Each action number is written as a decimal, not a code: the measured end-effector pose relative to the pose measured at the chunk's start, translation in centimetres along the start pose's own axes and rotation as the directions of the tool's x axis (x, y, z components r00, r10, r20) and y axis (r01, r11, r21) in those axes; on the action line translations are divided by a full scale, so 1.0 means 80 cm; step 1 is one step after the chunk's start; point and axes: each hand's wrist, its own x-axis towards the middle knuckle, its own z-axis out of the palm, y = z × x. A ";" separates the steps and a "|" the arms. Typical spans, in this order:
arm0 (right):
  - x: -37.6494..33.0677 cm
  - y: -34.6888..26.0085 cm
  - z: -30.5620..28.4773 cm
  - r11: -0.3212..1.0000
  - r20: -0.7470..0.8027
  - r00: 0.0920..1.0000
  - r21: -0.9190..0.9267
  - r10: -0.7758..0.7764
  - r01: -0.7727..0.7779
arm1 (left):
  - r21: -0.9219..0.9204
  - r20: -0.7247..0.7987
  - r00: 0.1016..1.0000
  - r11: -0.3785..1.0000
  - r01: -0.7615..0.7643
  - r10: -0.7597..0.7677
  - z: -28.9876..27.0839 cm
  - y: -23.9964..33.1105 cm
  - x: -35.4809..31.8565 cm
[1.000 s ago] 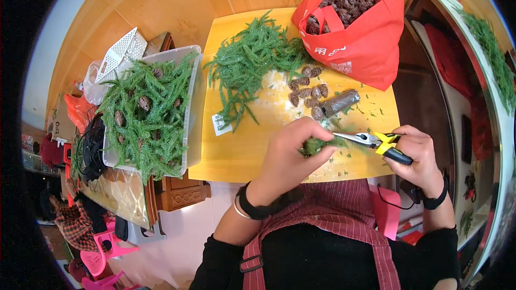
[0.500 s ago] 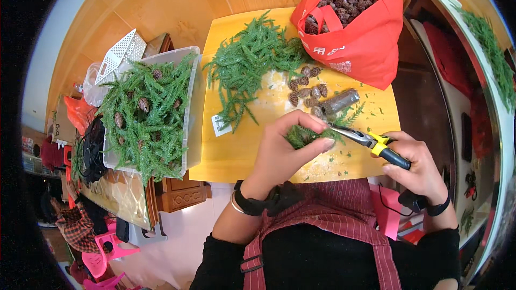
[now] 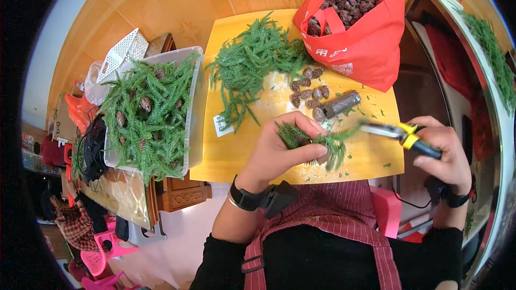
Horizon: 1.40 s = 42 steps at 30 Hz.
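My left hand (image 3: 290,147) pinches a small green artificial pine sprig (image 3: 336,147) above the near edge of the yellow table, with a bit of brown showing between the fingers. To its right, my right hand (image 3: 443,147) is closed round pliers (image 3: 411,138) with yellow and black handles. Their jaws are blurred and point left toward the sprig's tip; whether they touch it I cannot tell. Beyond the hands lie several small pine cones (image 3: 309,94) and a dark brown cylindrical roll (image 3: 341,104). A heap of loose pine sprigs (image 3: 258,56) covers the table's far left part.
A red bag (image 3: 357,48) full of pine cones stands at the far right. On the left, a clear plastic bin (image 3: 194,113) holds sprigs with cones. A white label (image 3: 222,125) lies on the yellow table (image 3: 236,156). Another person (image 3: 75,225) sits at the lower left near pink stools.
The pliers have moved right, away from my left fingers, together with my right hand. The sprig in my left hand now shows more of its length.
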 end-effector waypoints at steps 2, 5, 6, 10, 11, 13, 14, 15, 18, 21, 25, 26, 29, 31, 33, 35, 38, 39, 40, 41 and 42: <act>0.004 0.008 0.004 0.998 -0.097 0.995 0.055 0.024 -0.019 | -0.033 0.056 0.998 0.999 0.004 -0.003 -0.003 -0.007 0.001; 0.010 0.032 0.010 0.998 -0.009 1.000 -0.066 -0.022 0.021 | -0.109 0.096 0.995 0.993 0.044 -0.034 0.005 -0.008 0.000; 0.013 0.036 0.012 0.996 0.041 0.998 -0.077 -0.047 0.050 | -0.155 0.079 0.995 0.985 0.075 -0.063 0.008 -0.007 -0.001; 0.017 0.033 0.039 0.982 -0.028 0.990 0.121 -0.139 0.142 | -0.217 0.102 0.993 0.973 0.079 -0.058 0.008 -0.014 0.000; 0.019 0.032 0.041 0.982 -0.028 0.990 0.121 -0.139 0.142 | -0.247 0.105 0.991 0.963 0.110 -0.086 0.008 -0.015 0.000; 0.024 0.029 0.044 0.974 0.000 0.984 0.148 -0.176 0.174 | -0.279 0.109 0.987 0.950 0.140 -0.114 0.009 -0.017 0.000; 0.025 0.029 0.044 0.974 0.000 0.985 0.147 -0.175 0.173 | -0.285 0.122 0.986 0.948 0.144 -0.113 0.008 -0.019 0.000; 0.026 0.029 0.043 0.971 0.014 0.981 0.145 -0.192 0.188 | -0.289 0.134 0.985 0.946 0.147 -0.112 0.008 -0.020 0.000; 0.027 0.029 0.043 0.968 0.025 0.975 0.127 -0.220 0.215 | -0.295 0.148 0.975 0.934 0.203 -0.166 0.006 -0.022 0.000; 0.025 0.032 0.050 0.973 0.000 0.979 0.112 -0.204 0.203 | -0.310 0.155 0.972 0.926 0.217 -0.176 0.008 -0.021 0.000; 0.025 0.029 0.048 0.966 -0.025 0.966 0.009 -0.257 0.257 | -0.319 0.166 0.966 0.916 0.244 -0.200 0.009 -0.017 0.000; 0.025 0.029 0.047 0.967 -0.024 0.966 0.008 -0.256 0.256 | -0.302 0.139 0.975 0.930 0.210 -0.175 0.011 -0.016 0.000; 0.021 0.029 0.045 0.958 -0.013 0.959 -0.059 -0.282 0.281 | -0.211 0.099 0.986 0.965 0.155 -0.137 0.012 -0.012 0.001; 0.020 0.025 0.044 0.959 -0.019 0.964 -0.108 -0.267 0.264 | -0.142 0.087 0.988 0.981 0.136 -0.124 0.012 -0.008 0.001; 0.017 0.027 0.047 0.964 -0.050 0.969 -0.126 -0.241 0.233 | -0.006 -0.036 0.993 0.994 0.113 -0.113 0.019 0.002 0.001; 0.014 0.024 0.049 0.969 -0.082 0.973 -0.144 -0.215 0.202 | 0.205 -0.041 0.999 0.979 -0.004 0.013 0.019 0.004 0.002; 0.012 0.013 0.051 0.969 -0.120 0.978 -0.202 -0.172 0.145 | 0.622 0.015 0.954 0.744 -0.244 0.300 0.022 0.003 0.004; 0.011 0.011 0.052 0.968 -0.121 0.982 -0.224 -0.146 0.116 | 0.793 0.086 0.892 0.512 -0.331 0.444 0.025 0.002 0.004; 0.011 0.008 0.053 0.966 -0.122 0.985 -0.245 -0.119 0.087 | 0.794 0.085 0.892 0.510 -0.330 0.444 0.027 -0.002 0.004; 0.010 0.003 0.054 0.966 -0.123 0.985 -0.244 -0.121 0.089 | 0.883 0.165 0.803 0.277 -0.379 0.573 0.029 -0.008 0.005; 0.009 -0.002 0.055 0.966 -0.130 0.989 -0.254 -0.077 0.042 | 0.922 0.270 0.696 0.029 -0.385 0.666 0.030 -0.012 0.006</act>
